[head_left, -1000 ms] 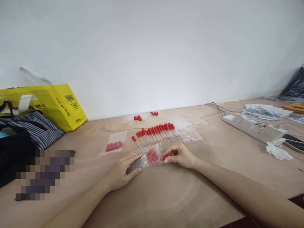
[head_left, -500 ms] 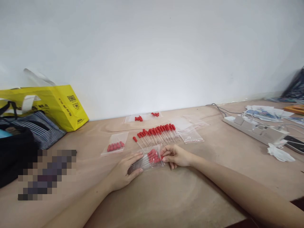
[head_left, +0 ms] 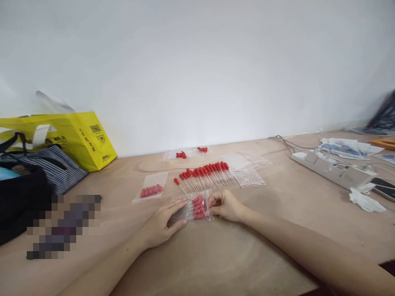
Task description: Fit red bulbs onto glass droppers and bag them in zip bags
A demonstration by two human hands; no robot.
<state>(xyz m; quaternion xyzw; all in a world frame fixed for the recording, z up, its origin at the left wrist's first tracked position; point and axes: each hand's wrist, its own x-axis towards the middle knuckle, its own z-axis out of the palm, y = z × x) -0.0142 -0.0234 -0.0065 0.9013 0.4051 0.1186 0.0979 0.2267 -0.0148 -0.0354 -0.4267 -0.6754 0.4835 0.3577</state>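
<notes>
A clear zip bag (head_left: 187, 213) lies on the table in front of me, with several droppers (head_left: 199, 206) in it, their red rubber bulbs towards the right. My left hand (head_left: 166, 218) is around the bag's left end, fingers along the far side and thumb along the near side. At the right edge my right hand (head_left: 225, 205) has its thumb and fingers closed in a pinch on the bag's mouth. Just beyond the bag, a row of loose droppers (head_left: 205, 169) lies with bulbs pointing away. Another filled zip bag (head_left: 154, 181) lies to the left.
Farther back are more bagged droppers (head_left: 187, 154) and flat zip bags (head_left: 251, 177). On the right stand a power strip (head_left: 330, 170) with cables, a crumpled tissue (head_left: 365, 200) and a phone (head_left: 385, 187). A yellow bag (head_left: 89, 142) and a striped pouch (head_left: 63, 166) occupy the left.
The droppers' bulbs lie more evenly lined up inside the bag. My right fingers have drawn in at the bag's edge, while my left hand has stayed in place.
</notes>
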